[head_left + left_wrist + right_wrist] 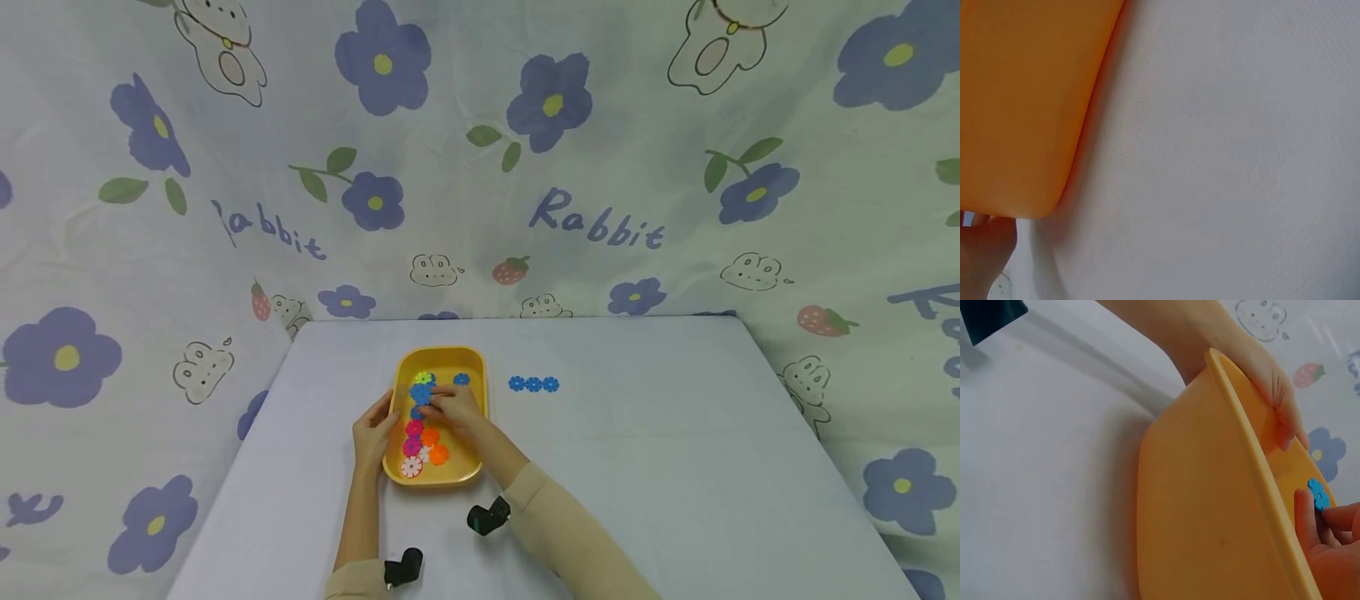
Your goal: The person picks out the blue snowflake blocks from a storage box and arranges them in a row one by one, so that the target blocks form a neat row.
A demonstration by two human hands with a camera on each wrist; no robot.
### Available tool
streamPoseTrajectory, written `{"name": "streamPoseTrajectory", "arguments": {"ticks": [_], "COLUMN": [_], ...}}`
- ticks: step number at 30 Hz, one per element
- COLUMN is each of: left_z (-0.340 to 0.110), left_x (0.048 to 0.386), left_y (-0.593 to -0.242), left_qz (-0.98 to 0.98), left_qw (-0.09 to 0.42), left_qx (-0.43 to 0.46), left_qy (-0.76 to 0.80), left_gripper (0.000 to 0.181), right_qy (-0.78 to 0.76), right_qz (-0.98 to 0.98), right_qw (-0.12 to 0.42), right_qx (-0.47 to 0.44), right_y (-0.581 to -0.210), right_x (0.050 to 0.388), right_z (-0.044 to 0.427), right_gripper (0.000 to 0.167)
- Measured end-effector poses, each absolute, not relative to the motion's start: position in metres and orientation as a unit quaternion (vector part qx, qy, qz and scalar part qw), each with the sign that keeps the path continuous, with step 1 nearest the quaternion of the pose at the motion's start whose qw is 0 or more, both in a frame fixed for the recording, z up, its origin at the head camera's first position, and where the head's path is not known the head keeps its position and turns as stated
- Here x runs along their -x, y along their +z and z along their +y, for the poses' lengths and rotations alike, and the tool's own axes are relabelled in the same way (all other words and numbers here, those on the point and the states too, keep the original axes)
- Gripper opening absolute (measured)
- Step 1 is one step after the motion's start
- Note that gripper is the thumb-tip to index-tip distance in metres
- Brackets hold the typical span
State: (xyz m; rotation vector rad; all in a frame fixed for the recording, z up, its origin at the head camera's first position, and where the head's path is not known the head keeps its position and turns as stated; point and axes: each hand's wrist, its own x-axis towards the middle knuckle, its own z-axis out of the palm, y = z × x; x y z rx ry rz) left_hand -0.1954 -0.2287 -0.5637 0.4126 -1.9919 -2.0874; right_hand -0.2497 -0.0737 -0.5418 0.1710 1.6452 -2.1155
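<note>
A yellow plastic tray (480, 475) holds toothed snowflake discs in several colours. My left hand (372, 432) grips its left wall, with the thumb over the rim and the other fingers outside. My right hand (459, 408) reaches inside the tray. Its fingertips pinch a blue snowflake disc (1318, 494), seen partly behind them in the right wrist view. Another blue disc (417, 412) lies just under these fingers. Farther back are a yellow-green disc (423, 378) and a blue disc (461, 380). Pink, orange (438, 454) and white (412, 467) discs crowd the near end.
Right of the tray, three blue discs (533, 384) form a row on the white tablecloth (637, 467). A patterned curtain (465, 192) stands behind the table and along its sides. Black cameras (405, 567) are strapped to both wrists.
</note>
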Motion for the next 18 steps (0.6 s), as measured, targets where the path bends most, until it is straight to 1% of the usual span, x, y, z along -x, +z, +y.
{"name": "streamPoseTrajectory", "arguments": {"ticks": [5, 11, 18], "left_z": [-0.228, -0.228, -0.229], "left_x": [0.195, 0.196, 0.196], "left_y": [-0.563, -0.562, -0.561], "left_qz": [-0.686, -0.688, -0.691], "left_qw": [0.107, 0.099, 0.085], "left_qx": [-0.147, -0.160, -0.161], "left_qy": [-0.704, -0.701, -0.699], "left_gripper": [0.044, 0.044, 0.045], "right_qy": [-0.750, -0.751, -0.738], "right_qz": [0.627, 0.634, 0.651], "right_qw": [0.209, 0.182, 0.175], "right_qx": [-0.038, -0.009, -0.001], "right_y": [-0.531, -0.518, -0.509], "right_x": [0.251, 0.250, 0.250], "right_z": [-0.063, -0.047, -0.031], "right_gripper": [0.026, 0.025, 0.024]}}
